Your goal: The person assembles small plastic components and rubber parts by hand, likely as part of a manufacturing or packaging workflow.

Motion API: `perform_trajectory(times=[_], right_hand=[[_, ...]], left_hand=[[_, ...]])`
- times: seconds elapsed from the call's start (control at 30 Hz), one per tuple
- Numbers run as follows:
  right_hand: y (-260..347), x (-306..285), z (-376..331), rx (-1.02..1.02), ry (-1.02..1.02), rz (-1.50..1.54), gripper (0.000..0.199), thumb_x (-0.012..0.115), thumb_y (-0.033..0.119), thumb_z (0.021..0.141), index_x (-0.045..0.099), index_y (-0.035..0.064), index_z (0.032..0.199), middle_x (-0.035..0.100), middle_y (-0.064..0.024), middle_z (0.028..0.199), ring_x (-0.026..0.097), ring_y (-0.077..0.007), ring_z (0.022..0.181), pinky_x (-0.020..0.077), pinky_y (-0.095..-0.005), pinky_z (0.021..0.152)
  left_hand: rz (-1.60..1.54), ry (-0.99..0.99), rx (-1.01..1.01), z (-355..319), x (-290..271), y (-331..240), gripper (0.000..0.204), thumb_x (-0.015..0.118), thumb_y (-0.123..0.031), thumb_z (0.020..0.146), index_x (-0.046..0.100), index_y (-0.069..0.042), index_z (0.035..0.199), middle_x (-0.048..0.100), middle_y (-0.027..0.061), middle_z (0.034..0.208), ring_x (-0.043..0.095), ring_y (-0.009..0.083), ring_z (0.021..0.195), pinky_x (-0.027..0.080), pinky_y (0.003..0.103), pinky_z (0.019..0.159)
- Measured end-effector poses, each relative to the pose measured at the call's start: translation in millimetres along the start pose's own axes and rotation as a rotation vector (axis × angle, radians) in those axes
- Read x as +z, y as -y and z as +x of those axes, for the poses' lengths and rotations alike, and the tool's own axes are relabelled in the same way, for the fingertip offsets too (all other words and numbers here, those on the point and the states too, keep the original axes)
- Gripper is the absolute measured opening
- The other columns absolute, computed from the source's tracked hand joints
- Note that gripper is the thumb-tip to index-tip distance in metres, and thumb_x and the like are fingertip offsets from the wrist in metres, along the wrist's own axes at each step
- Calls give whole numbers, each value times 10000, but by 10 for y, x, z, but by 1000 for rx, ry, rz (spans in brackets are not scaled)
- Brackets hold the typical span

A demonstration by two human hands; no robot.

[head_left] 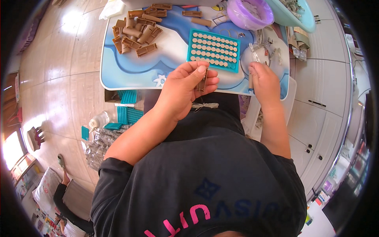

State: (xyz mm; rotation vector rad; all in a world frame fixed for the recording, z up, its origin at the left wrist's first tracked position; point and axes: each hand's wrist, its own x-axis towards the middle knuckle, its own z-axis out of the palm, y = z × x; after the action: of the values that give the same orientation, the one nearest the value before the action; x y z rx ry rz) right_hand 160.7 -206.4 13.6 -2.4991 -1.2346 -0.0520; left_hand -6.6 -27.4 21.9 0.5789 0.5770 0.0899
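My left hand [185, 83] is raised at the table's near edge, fingers curled round a brown plastic casing [202, 81] with its hollow side showing. Just beyond it lies a teal tray [189, 53] with rows of small round pale discs. To the right, my right hand [263, 81] is closed, thumb uppermost, on a slim brown piece [250, 81] that sticks out below the fingers. Its kind is not clear, as the fingers cover much of it. Thin pale wires [254, 51] show just past these fingertips; whether I hold them I cannot tell.
Several brown casings [146, 50] are heaped at the far left of the blue-and-white table [122, 69]. A purple lined bowl [241, 17] and a light teal basin [306, 19] stand at the far right. A tied wire bundle [205, 105] lies at my lap. Teal trays [128, 96] sit lower left.
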Motion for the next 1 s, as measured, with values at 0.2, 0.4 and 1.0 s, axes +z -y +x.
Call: perform_trajectory(times=[0.2, 0.4, 1.0], right_hand=[[-58, 85, -72, -6, -178, -38, 107, 592, 146, 833, 631, 91, 915, 575, -73, 894, 590, -294, 741, 477, -367, 641], [-117, 69, -179, -16, -291, 175, 129, 624, 137, 817, 632, 63, 923, 581, -84, 915, 588, -263, 732, 476, -331, 635], [840, 203, -261, -44, -7, 775, 243, 710, 51, 725, 568, 57, 921, 610, -92, 755, 594, -228, 618, 465, -317, 556]], left_hand=[[-14, -22, -5, -1, 2, 51, 212, 493, -168, 944, 500, -7, 1081, 611, 129, 989, 627, 208, 890, 527, 330, 808], [-3, -34, -2, 2, 22, 61, 183, 503, -166, 939, 499, -13, 1040, 611, 131, 986, 626, 209, 896, 522, 332, 814], [126, -45, 94, 8, 90, 151, 195, 518, -149, 931, 468, -14, 1063, 613, 117, 1014, 611, 169, 869, 494, 277, 730]])
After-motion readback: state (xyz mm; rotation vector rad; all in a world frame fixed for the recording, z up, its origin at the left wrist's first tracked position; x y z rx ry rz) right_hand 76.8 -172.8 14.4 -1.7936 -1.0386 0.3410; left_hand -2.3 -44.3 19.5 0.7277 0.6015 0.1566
